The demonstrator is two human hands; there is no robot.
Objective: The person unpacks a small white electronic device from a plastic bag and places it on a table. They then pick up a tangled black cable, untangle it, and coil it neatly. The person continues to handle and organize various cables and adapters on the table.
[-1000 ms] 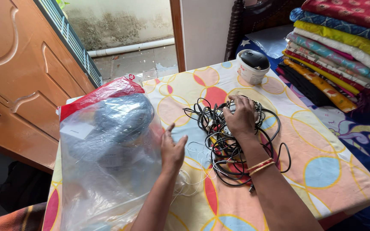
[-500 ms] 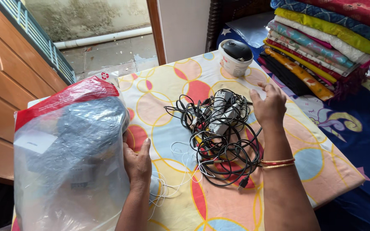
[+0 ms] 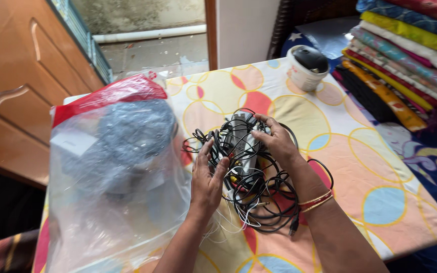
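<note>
— What are the hands doing?

— Both are on a tangle of cables [image 3: 259, 177] in the middle of the table [image 3: 380, 172]. The left hand [image 3: 207, 183] has its fingers spread and pressed against the near left side of the pile. The right hand [image 3: 278, 142] curls over the far side, fingers bent around the wires and touching a grey adapter [image 3: 238, 132] in the heap.

— What is the tangle made of?

— Mostly thin black cords looped over each other, with a few fine white wires [image 3: 228, 220] trailing toward the near edge (how many separate cords, I cannot tell). The right wrist wears thin bangles [image 3: 313, 200], red and gold.

— Any containers?

— A big clear plastic bag [image 3: 117, 182] with a red strip along its top lies just left of the left hand. It is crinkled and shiny, and inside sits a dark grey rounded bundle, blurred by the plastic. At the far end of the table stands a small white tub [image 3: 307, 68] with a black rounded thing in it.

— And the surface?

— A cloth printed with yellow rings and orange, blue and pink patches. To the right, folded fabrics [image 3: 410, 55] in many colours are stacked. A wooden door [image 3: 21, 86] stands at the left.
</note>
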